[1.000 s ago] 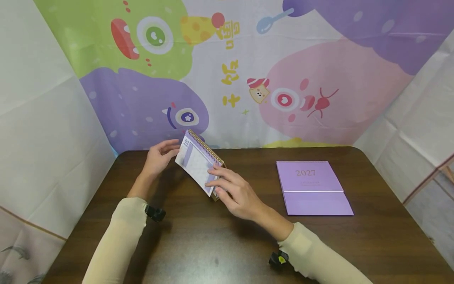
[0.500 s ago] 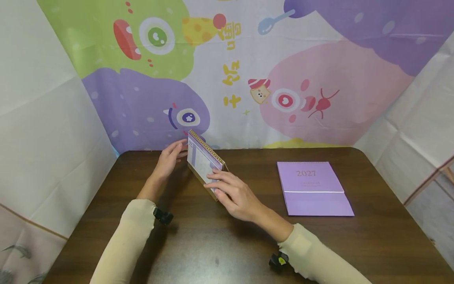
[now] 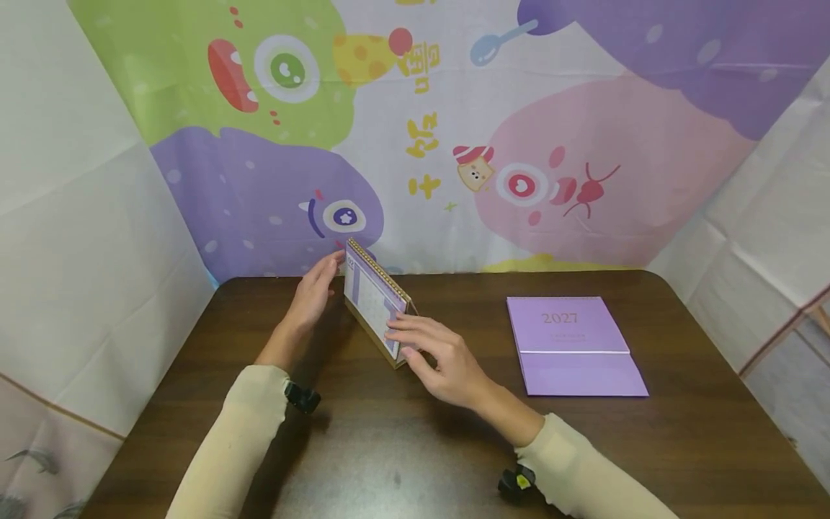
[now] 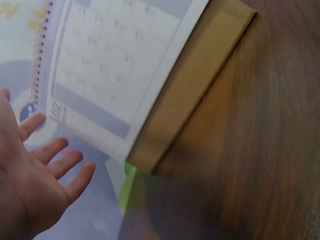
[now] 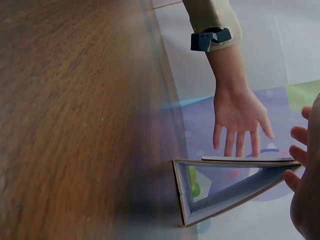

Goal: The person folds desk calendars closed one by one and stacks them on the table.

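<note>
A desk calendar (image 3: 372, 295) with a gold spiral stands as a tent on the table, its "02" page facing left. In the left wrist view the page (image 4: 115, 60) lies against the brown stand (image 4: 175, 95). My left hand (image 3: 311, 295), fingers straight and spread, is beside the calendar's far end, holding nothing. From the right wrist view the calendar's hollow triangular side (image 5: 225, 197) shows. My right hand (image 3: 447, 360) is at the near end, its loosely extended fingers beside the page edge; whether they touch it is unclear.
A purple 2027 calendar (image 3: 573, 371) lies flat on the right of the brown table (image 3: 363, 447). Behind the table hangs a cartoon-printed cloth (image 3: 428, 231), with pale cloth walls (image 3: 78, 238) on both sides.
The lifted "02" page has come down flat against the stand. My left hand moved right along with it, then stopped at the far end. My right hand shifted slightly right, off the page.
</note>
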{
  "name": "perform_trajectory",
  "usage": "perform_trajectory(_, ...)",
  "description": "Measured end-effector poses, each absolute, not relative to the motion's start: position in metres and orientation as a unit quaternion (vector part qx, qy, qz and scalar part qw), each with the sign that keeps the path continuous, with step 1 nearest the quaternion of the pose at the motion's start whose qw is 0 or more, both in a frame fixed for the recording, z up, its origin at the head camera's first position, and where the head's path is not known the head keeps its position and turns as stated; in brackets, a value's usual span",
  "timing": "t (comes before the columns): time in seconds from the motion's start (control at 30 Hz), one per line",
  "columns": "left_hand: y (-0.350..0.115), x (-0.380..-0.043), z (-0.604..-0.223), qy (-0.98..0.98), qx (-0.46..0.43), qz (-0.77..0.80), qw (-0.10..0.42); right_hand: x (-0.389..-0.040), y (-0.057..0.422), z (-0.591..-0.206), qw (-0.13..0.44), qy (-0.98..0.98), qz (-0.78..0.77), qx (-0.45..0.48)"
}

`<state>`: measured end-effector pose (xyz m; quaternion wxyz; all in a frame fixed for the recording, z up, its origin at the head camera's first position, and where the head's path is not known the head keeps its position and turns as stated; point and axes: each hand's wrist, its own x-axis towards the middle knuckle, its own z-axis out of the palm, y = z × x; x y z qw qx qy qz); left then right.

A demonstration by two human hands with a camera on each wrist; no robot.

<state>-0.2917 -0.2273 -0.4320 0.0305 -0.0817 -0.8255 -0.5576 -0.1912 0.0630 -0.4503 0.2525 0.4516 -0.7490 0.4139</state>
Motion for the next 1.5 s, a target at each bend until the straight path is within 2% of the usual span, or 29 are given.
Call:
perform_trajectory(0.17, -0.218, -0.292, -0.426, -0.837, -0.095, -0.535, 0.066, -0.193, 0.073, -0.454, 0.269, -0.740, 0.442, 0.430)
perform_trajectory(0.4, -0.207, -0.291, -0.421, -0.852, -0.096, -0.501, 0.117, -0.190, 0.085, -0.458, 0.245, -0.761, 0.461, 0.385)
perform_trajectory(0.63, -0.193, -0.292, -0.416, -0.850, -0.082, -0.500, 0.144, -0.186, 0.093, -0.460, 0.218, -0.791, 0.461, 0.339)
perform_trajectory(0.87, -0.185, -0.294, -0.418, -0.856, -0.049, -0.494, 0.145, -0.184, 0.094, -0.464, 0.133, -0.819, 0.462, 0.313)
perform_trajectory(1.33, -0.177, -0.299, -0.414, -0.861, -0.006, -0.489, 0.136, -0.181, 0.092, -0.468, 0.106, -0.820, 0.469, 0.310)
perform_trajectory(1.5, -0.183, -0.311, -0.425, -0.843, 0.002, -0.521, 0.133, -0.180, 0.090, -0.467, 0.104, -0.822, 0.467, 0.310)
